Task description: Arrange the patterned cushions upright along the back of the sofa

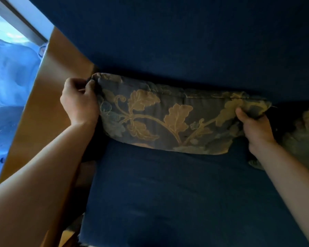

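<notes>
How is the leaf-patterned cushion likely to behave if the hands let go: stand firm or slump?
The cushion looks soft: its corner bunches where the right hand pinches it. Its bottom edge sags unevenly on the seat, so it may slump without the backrest behind it. It seems light, since the left hand manages its end by the fingers alone.

Patterned cushion, between the hands: woven cloth, matt grey-blue ground, raised tan leaf-and-vine figuring with a faint sheen; seam along the top edge, corners puckered. Second cushion, just right of the right hand: similar figured cloth, rumpled, detail too dim to read. Sofa, below and behind the hands: deep blue cloth, matt, fine even weave. Side panel, left of the left hand: smooth, satin brown wood.
</notes>
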